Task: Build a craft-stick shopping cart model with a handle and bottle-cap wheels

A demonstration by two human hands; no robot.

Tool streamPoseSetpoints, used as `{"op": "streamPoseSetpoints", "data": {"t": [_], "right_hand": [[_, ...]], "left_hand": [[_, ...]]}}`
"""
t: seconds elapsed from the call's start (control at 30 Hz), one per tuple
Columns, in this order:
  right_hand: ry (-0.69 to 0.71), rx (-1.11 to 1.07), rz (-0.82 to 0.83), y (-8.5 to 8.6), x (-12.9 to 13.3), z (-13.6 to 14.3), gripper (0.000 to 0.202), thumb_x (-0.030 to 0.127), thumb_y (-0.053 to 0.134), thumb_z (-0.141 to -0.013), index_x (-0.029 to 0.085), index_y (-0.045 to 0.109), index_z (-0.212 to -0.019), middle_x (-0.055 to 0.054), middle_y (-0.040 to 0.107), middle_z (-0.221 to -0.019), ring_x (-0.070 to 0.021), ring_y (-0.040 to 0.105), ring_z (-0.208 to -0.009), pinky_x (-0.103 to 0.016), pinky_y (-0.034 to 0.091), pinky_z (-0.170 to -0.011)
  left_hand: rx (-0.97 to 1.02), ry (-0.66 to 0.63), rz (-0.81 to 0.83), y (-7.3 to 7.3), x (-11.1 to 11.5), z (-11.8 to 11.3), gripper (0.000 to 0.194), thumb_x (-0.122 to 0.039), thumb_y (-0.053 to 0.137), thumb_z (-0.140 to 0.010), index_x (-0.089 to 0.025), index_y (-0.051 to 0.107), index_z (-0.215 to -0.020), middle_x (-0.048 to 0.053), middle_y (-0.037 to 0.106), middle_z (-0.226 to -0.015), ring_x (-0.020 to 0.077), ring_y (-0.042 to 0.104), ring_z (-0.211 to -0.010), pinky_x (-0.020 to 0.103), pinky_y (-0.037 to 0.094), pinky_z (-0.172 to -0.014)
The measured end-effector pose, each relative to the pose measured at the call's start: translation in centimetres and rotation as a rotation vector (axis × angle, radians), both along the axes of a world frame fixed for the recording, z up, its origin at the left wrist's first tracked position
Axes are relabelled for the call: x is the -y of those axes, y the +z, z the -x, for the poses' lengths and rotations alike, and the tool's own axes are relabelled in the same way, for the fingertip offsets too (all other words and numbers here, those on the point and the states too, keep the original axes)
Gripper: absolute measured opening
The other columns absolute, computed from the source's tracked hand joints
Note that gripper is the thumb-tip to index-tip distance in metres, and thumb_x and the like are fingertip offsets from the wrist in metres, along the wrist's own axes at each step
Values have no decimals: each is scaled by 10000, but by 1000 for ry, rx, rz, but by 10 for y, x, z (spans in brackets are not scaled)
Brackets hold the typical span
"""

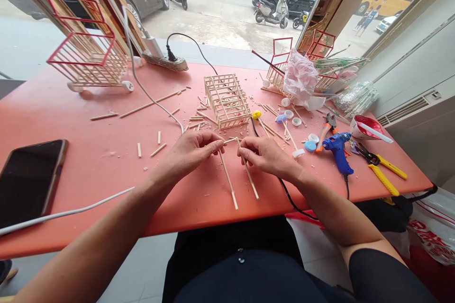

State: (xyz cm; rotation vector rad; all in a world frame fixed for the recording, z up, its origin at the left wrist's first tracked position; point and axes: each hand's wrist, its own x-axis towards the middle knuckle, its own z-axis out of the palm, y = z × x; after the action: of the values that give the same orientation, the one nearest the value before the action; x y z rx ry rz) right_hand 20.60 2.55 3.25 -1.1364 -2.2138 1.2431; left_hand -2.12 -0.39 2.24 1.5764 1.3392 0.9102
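Between my hands is a small three-sided frame of thin wooden sticks, with two long legs pointing toward the table's front edge. My left hand pinches its left corner between thumb and fingers. My right hand grips the right leg close to the short crosspiece. The exact contact at the fingertips is partly hidden. Just beyond both hands, a wooden stick basket rests on the pink tabletop, with cut stick pieces scattered around and under it.
A finished-looking miniature cart with red trim stands back left, near a power strip. On the right lie a blue glue gun, orange-handled pliers and yellow-handled pliers. A phone lies far left; white cable crosses the table.
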Motion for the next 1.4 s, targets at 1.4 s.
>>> {"op": "streamPoseSetpoints", "data": {"t": [1.4], "right_hand": [[61,-116,135,2,1,2,175,316,600,-973,153,659,-942,16,662,-684,-97,571,-608,-214,429,-586]], "left_hand": [[230,-106,110,2,1,-1,202,-348,799,-791,-177,819,-897,54,733,-774,155,605,-669,273,488,-627]]}}
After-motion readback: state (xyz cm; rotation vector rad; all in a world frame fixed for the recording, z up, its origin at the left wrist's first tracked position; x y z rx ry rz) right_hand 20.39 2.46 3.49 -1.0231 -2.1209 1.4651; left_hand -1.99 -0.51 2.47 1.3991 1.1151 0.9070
